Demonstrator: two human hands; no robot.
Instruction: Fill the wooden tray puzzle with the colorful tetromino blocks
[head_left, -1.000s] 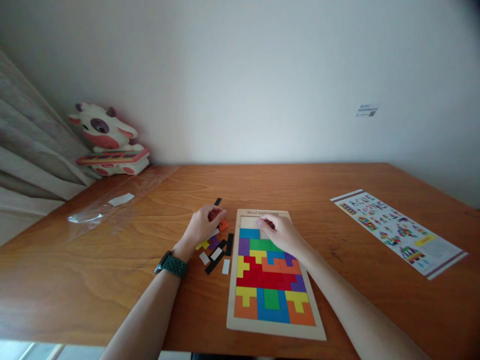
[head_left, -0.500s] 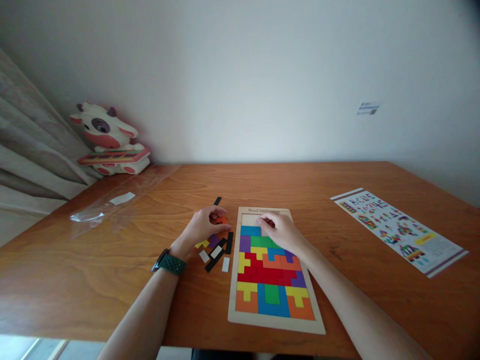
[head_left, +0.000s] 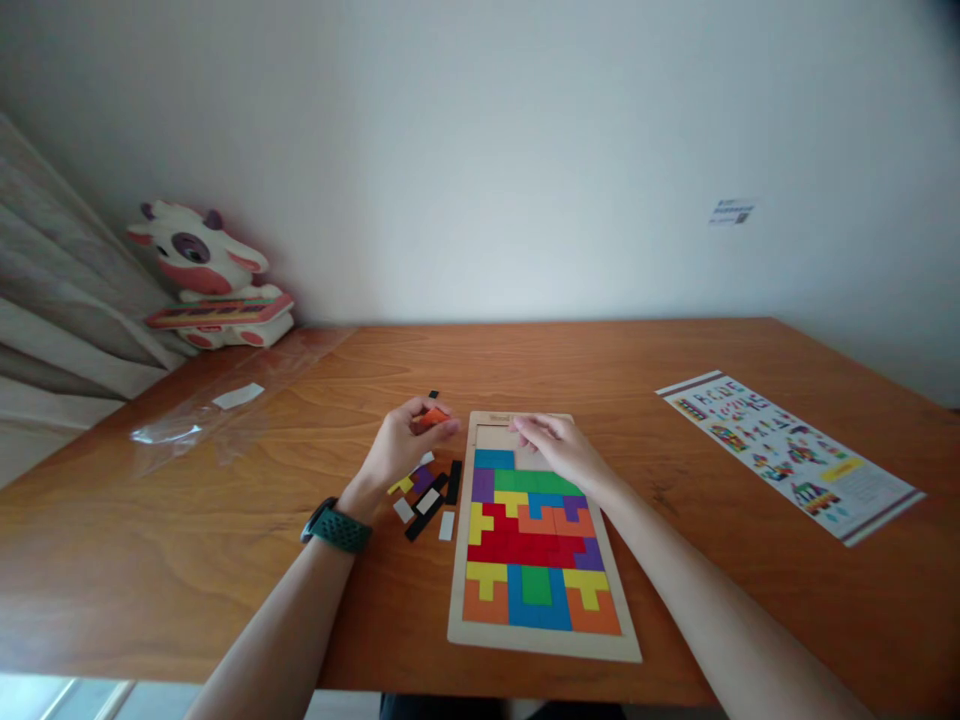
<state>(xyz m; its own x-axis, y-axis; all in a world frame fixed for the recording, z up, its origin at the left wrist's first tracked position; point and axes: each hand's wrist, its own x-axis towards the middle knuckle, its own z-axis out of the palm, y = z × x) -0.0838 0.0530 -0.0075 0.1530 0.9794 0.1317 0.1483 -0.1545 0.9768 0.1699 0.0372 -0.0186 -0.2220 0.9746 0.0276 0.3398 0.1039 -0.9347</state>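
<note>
left hand (head_left: pixel 397 445) pinches orange piece (head_left: pixel 434 416) between thumb and fingers, just left of wooden puzzle board (head_left: pixel 547 641). right hand (head_left: pixel 561 452) over board's far end, fingers curled close, can't tell if pinching anything. loose pieces (head_left: pixel 428 501), black, white, yellow, purple, lie on tabletop (head_left: pixel 525 365) beside board.

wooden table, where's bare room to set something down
Bare wood lies between the right forearm and the printed sheet, behind the puzzle board up to the wall, and between the plastic bag and the left forearm. It is crowded by the left hand, with loose pieces beside the board.
</note>
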